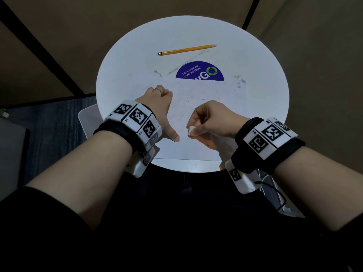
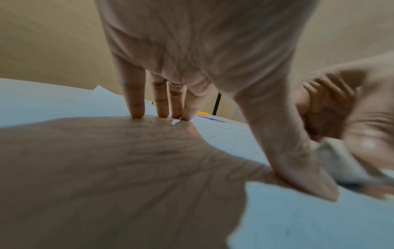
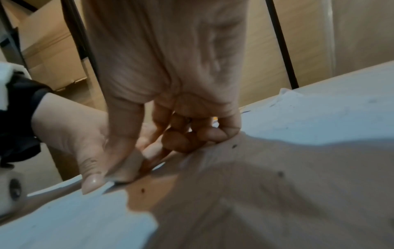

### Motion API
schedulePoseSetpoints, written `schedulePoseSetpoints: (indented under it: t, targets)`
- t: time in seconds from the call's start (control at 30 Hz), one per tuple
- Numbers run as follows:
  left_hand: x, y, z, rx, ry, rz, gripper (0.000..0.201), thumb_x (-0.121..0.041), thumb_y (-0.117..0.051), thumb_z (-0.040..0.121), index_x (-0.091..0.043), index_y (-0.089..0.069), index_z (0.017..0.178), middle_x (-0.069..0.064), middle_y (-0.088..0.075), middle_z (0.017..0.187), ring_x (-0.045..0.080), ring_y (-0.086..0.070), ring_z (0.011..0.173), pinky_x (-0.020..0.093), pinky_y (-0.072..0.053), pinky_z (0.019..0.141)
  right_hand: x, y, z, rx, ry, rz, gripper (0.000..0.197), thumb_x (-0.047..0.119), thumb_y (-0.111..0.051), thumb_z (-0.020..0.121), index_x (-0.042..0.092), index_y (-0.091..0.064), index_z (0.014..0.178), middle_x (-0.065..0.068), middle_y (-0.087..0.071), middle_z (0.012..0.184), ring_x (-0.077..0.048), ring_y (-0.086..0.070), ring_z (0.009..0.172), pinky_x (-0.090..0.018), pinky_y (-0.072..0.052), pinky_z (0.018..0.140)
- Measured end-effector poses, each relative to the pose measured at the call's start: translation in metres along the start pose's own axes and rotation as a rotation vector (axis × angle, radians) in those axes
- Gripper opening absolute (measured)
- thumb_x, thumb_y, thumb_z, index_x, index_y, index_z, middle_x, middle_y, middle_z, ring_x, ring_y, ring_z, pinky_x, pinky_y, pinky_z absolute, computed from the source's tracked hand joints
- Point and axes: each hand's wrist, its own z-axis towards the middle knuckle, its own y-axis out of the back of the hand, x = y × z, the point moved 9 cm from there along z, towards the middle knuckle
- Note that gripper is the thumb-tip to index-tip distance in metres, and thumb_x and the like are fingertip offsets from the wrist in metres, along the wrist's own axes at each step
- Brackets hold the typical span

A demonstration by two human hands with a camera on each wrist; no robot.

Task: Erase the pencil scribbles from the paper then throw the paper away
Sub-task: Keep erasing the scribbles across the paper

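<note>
A white paper [image 1: 206, 95] with faint pencil scribbles lies flat on the round white table [image 1: 127, 65]. My left hand [image 1: 167, 114] presses it down at its left side, fingertips [image 2: 138, 107] and spread thumb on the sheet. My right hand [image 1: 193, 128] pinches a small white eraser [image 1: 191, 131] between thumb and fingers, its lower end on the paper close to my left thumb. The left wrist view shows the eraser [image 2: 341, 161] blurred. Small dark marks dot the paper [image 3: 319, 118] near my right hand [image 3: 147, 156].
A yellow pencil [image 1: 187, 50] lies at the far side of the table. A blue round sticker [image 1: 200, 72] shows partly above the paper's far edge. Eraser crumbs [image 1: 157, 72] lie near that edge. Something of clear plastic with a black cord [image 1: 275, 189] sits below the table's near right rim.
</note>
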Motion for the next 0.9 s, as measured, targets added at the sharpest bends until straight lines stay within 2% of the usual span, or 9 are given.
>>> schedulePoseSetpoints:
  t: [0.1,0.17,0.27,0.37,0.47,0.63,0.73,0.83,0.9]
  targets:
    - [0.0,-0.001,0.0,0.008,-0.004,-0.006,0.123,-0.064,-0.078,0.054,-0.017,-0.016,0.148,-0.003,-0.016,0.152,0.017,-0.017,0.139,0.04,-0.039,0.101,0.003,-0.009,-0.002,0.104,0.001,-0.028,0.014,0.006,-0.077,0.071,0.009,-0.07,0.082,-0.001,-0.067,0.071,-0.009,-0.062,0.066,-0.027,-0.051,0.071]
    - [0.001,-0.001,0.0,0.01,-0.005,0.007,0.123,-0.065,-0.077,0.054,-0.017,-0.015,0.149,-0.003,-0.015,0.153,0.017,-0.016,0.139,0.04,-0.039,0.101,0.001,-0.002,0.002,0.024,-0.012,-0.024,0.013,0.005,-0.077,0.071,0.009,-0.07,0.081,0.004,-0.064,0.067,-0.003,-0.059,0.059,-0.025,-0.05,0.071]
    - [0.0,-0.001,0.001,0.014,-0.01,0.034,0.124,-0.066,-0.076,0.054,-0.018,-0.012,0.15,-0.002,-0.015,0.153,0.019,-0.016,0.139,0.041,-0.039,0.1,-0.003,0.011,0.006,-0.116,-0.048,0.021,0.012,0.004,-0.075,0.072,0.005,-0.07,0.083,0.004,-0.064,0.067,-0.005,-0.059,0.062,-0.022,-0.05,0.071]
    - [-0.003,-0.003,0.003,0.031,-0.016,0.052,0.127,-0.068,-0.075,0.054,-0.024,-0.006,0.15,0.0,-0.014,0.153,0.021,-0.014,0.14,0.042,-0.038,0.101,0.002,0.009,0.006,-0.091,-0.036,-0.06,0.011,0.008,-0.074,0.075,0.006,-0.07,0.085,0.004,-0.064,0.07,-0.002,-0.057,0.062,-0.016,-0.047,0.061]
    - [-0.005,-0.005,0.005,0.036,-0.021,0.061,0.129,-0.071,-0.075,0.051,-0.03,-0.004,0.15,0.002,-0.014,0.152,0.023,-0.014,0.138,0.042,-0.04,0.099,0.008,0.006,0.011,-0.017,-0.008,-0.178,0.011,0.011,-0.074,0.076,0.008,-0.069,0.086,0.006,-0.062,0.069,0.0,-0.055,0.062,-0.013,-0.044,0.06]
    - [-0.006,-0.008,0.009,0.059,-0.011,0.091,0.132,-0.074,-0.074,0.049,-0.032,0.001,0.15,0.006,-0.011,0.152,0.026,-0.012,0.139,0.045,-0.04,0.098,0.013,0.041,0.029,-0.18,-0.003,-0.229,0.008,0.01,-0.069,0.08,0.005,-0.069,0.087,0.003,-0.064,0.073,-0.002,-0.052,0.061,-0.007,-0.039,0.055]
    - [-0.008,-0.007,0.011,0.059,-0.016,0.104,0.134,-0.073,-0.075,0.048,-0.03,0.0,0.15,0.008,-0.01,0.153,0.028,-0.013,0.139,0.045,-0.04,0.098,0.019,0.026,0.031,-0.081,0.051,-0.335,0.006,0.011,-0.069,0.079,0.014,-0.063,0.078,-0.004,-0.069,0.091,-0.012,-0.055,0.075,-0.013,-0.039,0.061]
    - [-0.011,-0.005,0.012,0.051,-0.022,0.123,0.137,-0.073,-0.076,0.046,-0.027,0.001,0.15,0.008,-0.008,0.154,0.03,-0.012,0.139,0.045,-0.039,0.099,0.022,0.003,0.031,0.092,0.097,-0.4,0.01,0.014,-0.07,0.077,0.015,-0.06,0.078,-0.002,-0.068,0.089,-0.01,-0.055,0.074,-0.017,-0.041,0.064]
    - [-0.012,-0.003,0.013,0.06,-0.024,0.137,0.139,-0.073,-0.076,0.046,-0.024,0.001,0.15,0.008,-0.008,0.154,0.03,-0.012,0.139,0.045,-0.039,0.099,0.021,0.017,0.037,0.051,0.076,-0.38,0.011,0.015,-0.071,0.078,0.015,-0.06,0.079,-0.001,-0.067,0.087,-0.01,-0.056,0.075,-0.016,-0.041,0.063]
